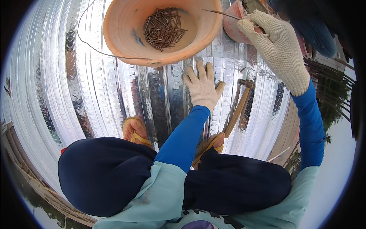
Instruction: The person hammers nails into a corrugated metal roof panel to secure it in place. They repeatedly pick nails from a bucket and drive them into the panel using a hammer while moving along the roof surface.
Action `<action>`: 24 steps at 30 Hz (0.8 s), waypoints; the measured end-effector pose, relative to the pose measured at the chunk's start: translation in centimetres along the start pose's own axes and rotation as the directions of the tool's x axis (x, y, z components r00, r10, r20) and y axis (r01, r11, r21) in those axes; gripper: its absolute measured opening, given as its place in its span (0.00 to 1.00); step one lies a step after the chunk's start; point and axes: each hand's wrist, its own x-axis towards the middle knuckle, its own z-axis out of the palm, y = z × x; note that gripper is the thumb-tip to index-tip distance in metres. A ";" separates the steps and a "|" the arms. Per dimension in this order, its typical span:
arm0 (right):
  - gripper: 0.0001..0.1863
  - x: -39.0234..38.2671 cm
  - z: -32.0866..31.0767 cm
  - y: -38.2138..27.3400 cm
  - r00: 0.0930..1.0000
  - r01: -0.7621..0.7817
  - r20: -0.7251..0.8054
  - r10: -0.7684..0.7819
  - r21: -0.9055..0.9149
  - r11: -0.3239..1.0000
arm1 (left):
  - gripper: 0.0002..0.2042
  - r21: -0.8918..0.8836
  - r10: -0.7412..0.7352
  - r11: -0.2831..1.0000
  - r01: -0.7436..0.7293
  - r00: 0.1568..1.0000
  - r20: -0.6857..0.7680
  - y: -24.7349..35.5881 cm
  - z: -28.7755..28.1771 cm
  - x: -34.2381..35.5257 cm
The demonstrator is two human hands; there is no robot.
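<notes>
While the left hand [204, 89] is down on the ribbed metal sheet [49, 68], palm under and fingers spread, the right hand [280, 49] is up beside the bucket, thumb and fingers closed on a thin dark rod [219, 13]. Left grips nothing. Right looks like a pinch near one end of the rod; the exact finger contact is partly hidden. Both hands gloved.

Rod location: sticks out leftward from the right hand, its far end overlapping the right rim of the orange bucket [126, 23] in view. Can't tell if it touches the rim, or if it's loose or part of a handle. Nails [164, 28], brown, heaped in the bucket. Pink pail [232, 24] just right of the bucket, partly behind the right hand. Hammer [240, 105] lies on the sheet between left hand and right foot [219, 143], head away from the person.

Doing it well, my judgement: pinch firmly, tip clear of the bucket rim so it doesn't snag; spread left-hand weight over the ribs, as bare metal may be slick; frayed glove fingers could catch on wire or nail points; watch the hammer handle by the foot.

Writing: none readable on bucket, pail, hammer or sheet. Shirt [164, 191] has a faint sleeve mark and a front print; neither legible enough to log.
</notes>
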 end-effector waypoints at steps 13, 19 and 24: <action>0.16 -3.9 2.4 1.5 0.883 -0.465 0.338 0.324 0.550 0.694 | 0.40 0.145 0.136 0.983 -0.115 0.980 -0.148 -0.5 1.5 -0.5; 0.22 -23.0 6.4 1.0 0.555 -0.830 0.211 0.805 0.073 0.553 | 0.11 -0.068 0.615 0.755 -0.652 0.741 -0.271 1.2 2.7 3.1; 0.21 -34.4 17.1 -1.6 0.208 -0.962 0.111 0.972 0.204 0.182 | 0.09 0.013 0.589 0.807 -0.590 0.807 0.051 7.4 6.7 6.4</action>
